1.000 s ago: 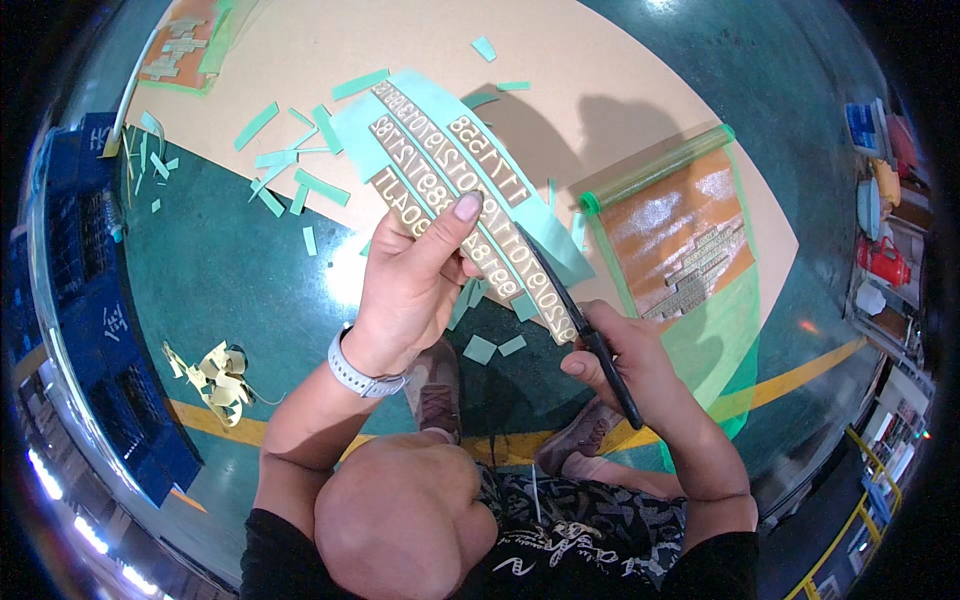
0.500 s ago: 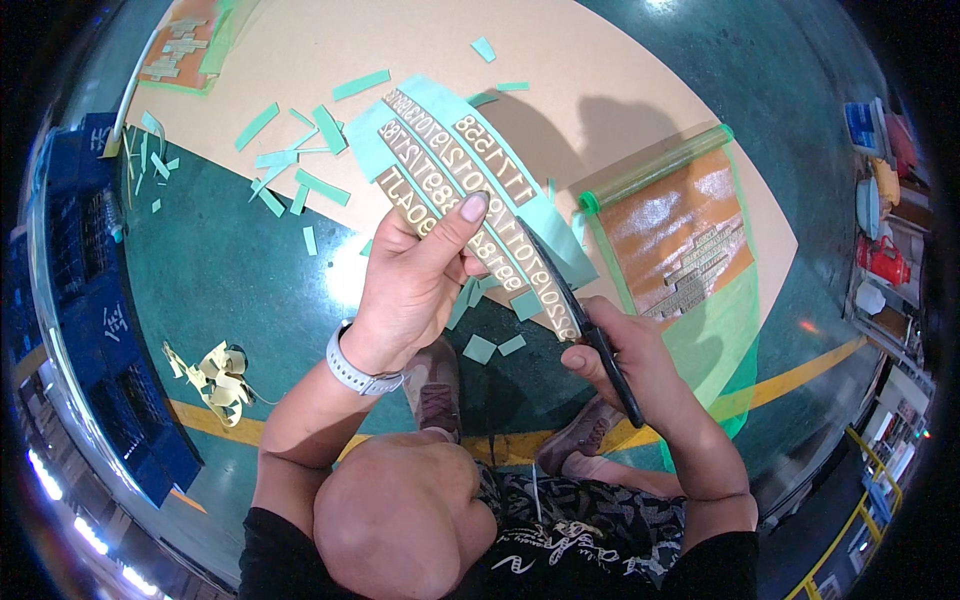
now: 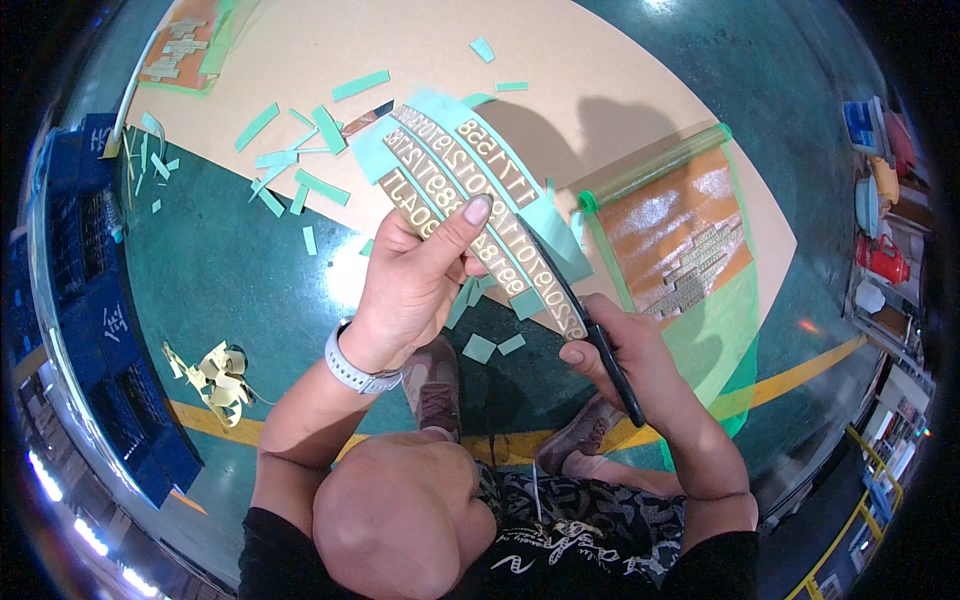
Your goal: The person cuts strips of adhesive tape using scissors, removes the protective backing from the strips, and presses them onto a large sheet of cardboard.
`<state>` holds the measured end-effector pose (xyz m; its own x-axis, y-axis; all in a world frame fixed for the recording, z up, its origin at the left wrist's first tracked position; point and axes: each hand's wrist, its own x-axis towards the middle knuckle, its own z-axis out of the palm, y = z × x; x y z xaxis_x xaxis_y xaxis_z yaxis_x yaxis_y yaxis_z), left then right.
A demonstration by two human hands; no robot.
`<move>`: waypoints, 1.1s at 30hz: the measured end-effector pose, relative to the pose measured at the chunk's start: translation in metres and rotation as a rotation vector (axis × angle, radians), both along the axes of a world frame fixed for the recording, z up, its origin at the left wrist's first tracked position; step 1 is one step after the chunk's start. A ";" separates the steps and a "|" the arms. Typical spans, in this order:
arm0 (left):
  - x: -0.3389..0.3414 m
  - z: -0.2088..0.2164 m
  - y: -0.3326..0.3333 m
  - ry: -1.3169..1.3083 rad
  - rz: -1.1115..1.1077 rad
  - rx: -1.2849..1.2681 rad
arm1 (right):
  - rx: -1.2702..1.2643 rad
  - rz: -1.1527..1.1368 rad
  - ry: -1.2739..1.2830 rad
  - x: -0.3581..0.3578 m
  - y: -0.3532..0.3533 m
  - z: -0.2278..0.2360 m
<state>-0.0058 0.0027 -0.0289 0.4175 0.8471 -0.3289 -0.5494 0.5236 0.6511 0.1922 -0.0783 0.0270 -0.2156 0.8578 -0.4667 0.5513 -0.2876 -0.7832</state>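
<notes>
L hand [image 3: 415,268] pinches green lettered sheet [image 3: 470,170], thumb on top; R hand [image 3: 632,350] fingers wrap black cutting tool [image 3: 613,375]. Best: sheet taut, blade parallel w/ rows.

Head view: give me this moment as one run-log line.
left hand: holding green sheet with character rows; right hand: gripping long black tool at sheet; green offcuts: scattered on brown board and floor

The green sheet [image 3: 545,225] looks matt; the floor [image 3: 250,300] (smooth, too) looks glossy.
</notes>
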 end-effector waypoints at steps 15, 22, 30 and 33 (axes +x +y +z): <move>0.000 0.001 -0.001 0.009 0.000 0.006 | 0.038 -0.033 -0.020 -0.001 -0.005 -0.009; 0.007 0.010 -0.001 0.081 0.053 -0.065 | 0.129 -0.057 -0.005 -0.001 -0.011 -0.022; 0.006 0.009 0.000 0.062 0.056 -0.052 | 0.127 -0.031 -0.006 0.000 -0.007 -0.022; 0.005 0.006 0.006 0.075 0.085 -0.047 | 0.039 0.016 0.064 0.007 -0.008 -0.030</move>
